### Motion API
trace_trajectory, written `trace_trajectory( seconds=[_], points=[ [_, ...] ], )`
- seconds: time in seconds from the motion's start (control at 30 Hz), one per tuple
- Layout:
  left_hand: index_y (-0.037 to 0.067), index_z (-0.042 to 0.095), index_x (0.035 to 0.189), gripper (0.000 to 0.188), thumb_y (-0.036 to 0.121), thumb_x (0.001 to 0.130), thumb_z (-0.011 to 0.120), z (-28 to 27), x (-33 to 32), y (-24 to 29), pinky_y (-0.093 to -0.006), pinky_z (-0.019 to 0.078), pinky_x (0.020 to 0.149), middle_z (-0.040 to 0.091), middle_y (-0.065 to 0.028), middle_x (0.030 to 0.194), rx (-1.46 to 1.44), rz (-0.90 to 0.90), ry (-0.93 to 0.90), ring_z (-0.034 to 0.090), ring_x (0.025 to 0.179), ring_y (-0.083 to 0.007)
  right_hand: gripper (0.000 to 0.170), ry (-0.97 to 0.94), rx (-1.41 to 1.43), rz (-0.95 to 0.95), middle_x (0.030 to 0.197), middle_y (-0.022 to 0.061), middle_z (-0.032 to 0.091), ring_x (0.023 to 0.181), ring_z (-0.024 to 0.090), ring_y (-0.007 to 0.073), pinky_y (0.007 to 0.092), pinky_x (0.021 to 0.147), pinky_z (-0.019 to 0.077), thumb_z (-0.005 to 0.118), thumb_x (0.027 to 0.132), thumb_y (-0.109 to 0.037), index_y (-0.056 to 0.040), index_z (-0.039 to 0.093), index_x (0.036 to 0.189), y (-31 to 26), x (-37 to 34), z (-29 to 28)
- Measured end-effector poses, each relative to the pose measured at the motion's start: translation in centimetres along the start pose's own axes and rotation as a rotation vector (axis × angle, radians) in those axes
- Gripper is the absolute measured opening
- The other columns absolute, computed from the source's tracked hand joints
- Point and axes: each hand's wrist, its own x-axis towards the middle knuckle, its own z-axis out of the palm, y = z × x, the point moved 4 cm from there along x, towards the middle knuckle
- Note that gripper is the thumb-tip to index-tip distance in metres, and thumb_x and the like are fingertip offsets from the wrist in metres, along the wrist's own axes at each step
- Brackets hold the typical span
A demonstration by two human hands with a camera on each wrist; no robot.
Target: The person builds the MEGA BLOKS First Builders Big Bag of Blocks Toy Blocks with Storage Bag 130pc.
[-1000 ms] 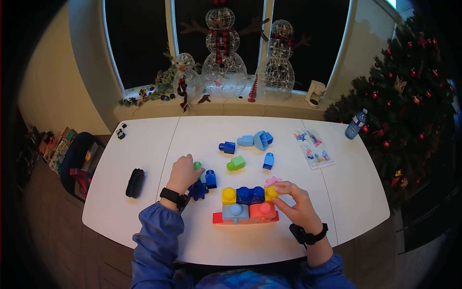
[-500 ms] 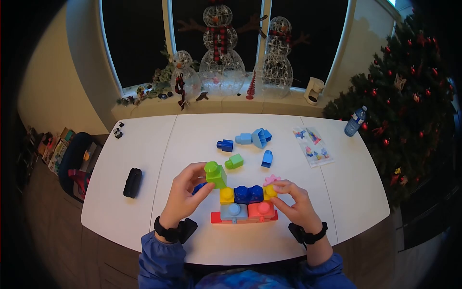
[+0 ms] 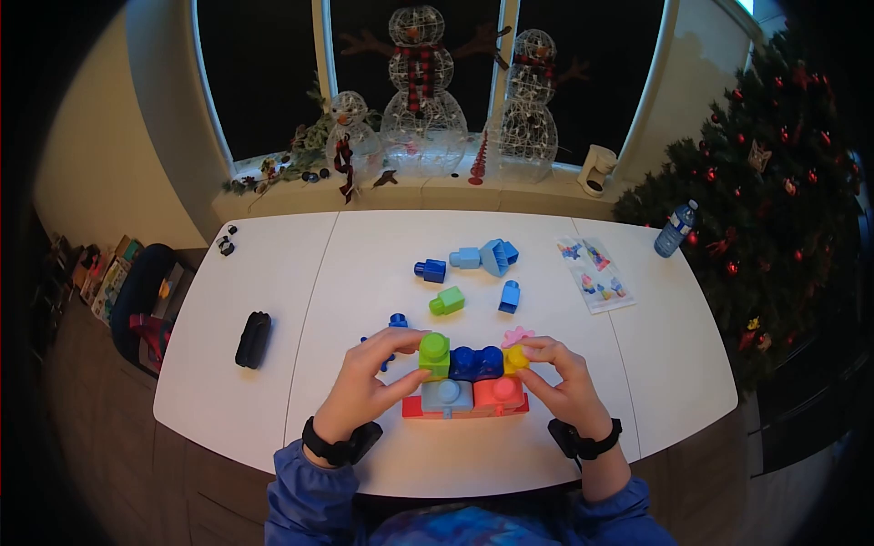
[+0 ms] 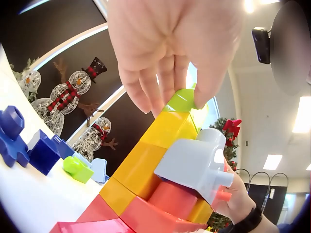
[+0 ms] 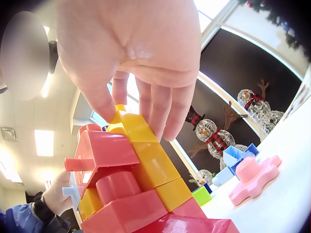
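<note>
On the multicoloured plastic-block structure (image 3: 472, 396), the left hand (image 3: 366, 384) grips the green plastic block (image 3: 434, 355) at left; the right hand (image 3: 574, 389) pinches the yellow plastic block (image 3: 516, 358) at right. Seating the green block seems the step; next probably needs straight pressing. Behind the structure, the pink gear-shaped plastic piece (image 3: 519, 336) hardly obstructs.

Block stack (image 3: 475, 375) stands between 2 hands (image 3: 361, 389) (image 3: 575, 391).
</note>
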Motion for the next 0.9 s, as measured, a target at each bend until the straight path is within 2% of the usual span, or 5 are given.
trace_trajectory(
  seconds=[0.13,0.23,0.33,0.57,0.9],
  points=[
    [0.001,0.062,0.134,0.049,0.009,0.089,0.079,-0.3,-0.3,-1.6,-0.0318,0.0534,0.094,0.068,-0.0112,0.121,-0.132,-0.061,-0.03,0.066,0.109,-0.0201,0.031,-0.01,0.013,0.009,0.125,0.0177,0.071,0.111,0.071,0.0281,0.0357,0.098,0.0542,0.079,0.089,0.0,-0.0043,0.062,0.115,0.2,-0.1,0.0],
    [0.002,0.06,0.137,0.052,0.017,0.091,0.079,-1.4,1.0,-3.9,-0.034,0.0541,0.094,0.067,-0.014,0.124,-0.366,-0.215,0.209,0.066,0.113,-0.0227,0.032,-0.014,0.013,0.016,0.125,0.0177,0.071,0.113,0.07,0.0292,0.0362,0.099,0.0533,0.08,0.089,-0.001,-0.0045,0.062,0.115,0.3,-0.1,0.0],
    [-0.001,0.062,0.132,0.058,0.033,0.089,0.081,-2.2,2.1,-7.2,-0.0378,0.0553,0.092,0.066,-0.0182,0.125,0.181,-0.333,0.112,0.067,0.109,-0.0298,0.032,-0.013,0.012,0.017,0.125,0.0176,0.071,0.114,0.07,0.0293,0.0362,0.098,0.0533,0.08,0.089,-0.001,-0.0047,0.062,0.115,0.3,-0.2,0.0],
    [-0.002,0.066,0.126,0.059,0.03,0.081,0.088,-0.9,3.4,-11.7,-0.0404,0.0572,0.09,0.069,-0.0204,0.119,0.491,-0.214,-0.228,0.069,0.106,-0.0326,0.032,-0.009,0.001,-0.001,0.125,0.017,0.071,0.112,0.071,0.0287,0.0357,0.097,0.054,0.08,0.089,-0.001,-0.0052,0.062,0.115,0.4,-0.1,0.0],
    [0.0,0.065,0.126,0.059,0.016,0.074,0.09,-0.7,4.1,-11.4,-0.0373,0.0572,0.088,0.069,-0.0169,0.118,0.345,-0.214,-0.188,0.069,0.097,-0.0299,0.029,-0.046,-0.033,0.015,0.123,0.0163,0.072,0.107,0.072,0.0297,0.0371,0.094,0.0557,0.081,0.089,-0.004,-0.0046,0.062,0.111,0.0,0.2,-0.3]
  ],
)
